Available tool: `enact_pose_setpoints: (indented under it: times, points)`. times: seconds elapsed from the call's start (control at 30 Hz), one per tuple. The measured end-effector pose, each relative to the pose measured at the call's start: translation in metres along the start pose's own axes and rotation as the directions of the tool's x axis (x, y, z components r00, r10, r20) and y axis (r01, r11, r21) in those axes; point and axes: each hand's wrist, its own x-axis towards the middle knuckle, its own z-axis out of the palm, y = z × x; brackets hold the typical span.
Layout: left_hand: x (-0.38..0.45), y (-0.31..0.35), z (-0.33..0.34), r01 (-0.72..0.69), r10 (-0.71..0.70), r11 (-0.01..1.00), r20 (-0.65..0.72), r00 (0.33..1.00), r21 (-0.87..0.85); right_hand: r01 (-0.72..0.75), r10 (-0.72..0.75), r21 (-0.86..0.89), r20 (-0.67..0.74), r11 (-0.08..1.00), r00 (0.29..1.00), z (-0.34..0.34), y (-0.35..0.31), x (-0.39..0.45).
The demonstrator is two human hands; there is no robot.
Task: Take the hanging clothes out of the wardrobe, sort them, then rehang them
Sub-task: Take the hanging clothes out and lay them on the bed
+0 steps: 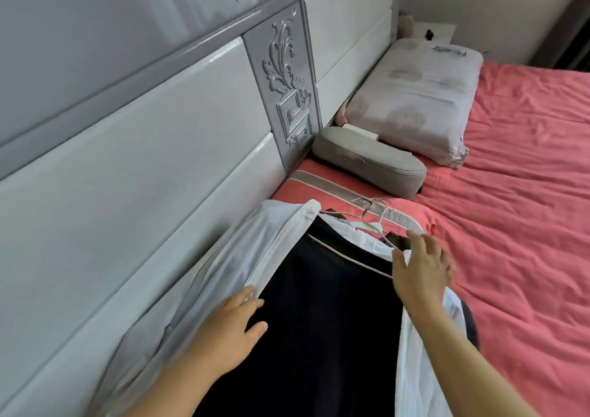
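Observation:
A pile of clothes on hangers lies on the bed beside the headboard. On top is a dark navy garment [322, 314], framed by a white shirt [255, 250] spread open on both sides. Several wire and plastic hangers [372, 220] stick out at the pile's far end. My left hand [228, 333] rests flat on the navy cloth at the white shirt's edge, fingers straight. My right hand [421, 266] lies over the shoulder of the pile near the hangers, fingers spread and slightly bent; whether it pinches the cloth is hidden.
The bed [517, 225] has a coral-red sheet. A grey bolster cushion [370, 161] and a pale pillow [415, 100] lie by the glossy grey-white headboard [159, 129]. A nightstand [437, 31] stands in the far corner.

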Motion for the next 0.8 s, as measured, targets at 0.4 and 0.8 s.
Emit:
enact_pose_setpoints:
  times: [0.4, 0.8]
  points:
    - [-0.045, -0.013, 0.003, -0.011, 0.017, 0.998, 0.113, 0.994, -0.055, 0.18, -0.095, -0.139, 0.468, 0.974, 0.879, 0.002, -0.014, -0.097]
    - [-0.211, -0.084, -0.024, 0.176, -0.18, 0.976, -0.022, 0.983, -0.132, 0.5, -0.561, 0.275, 0.551, 0.821, 0.618, -0.036, -0.142, -0.268]
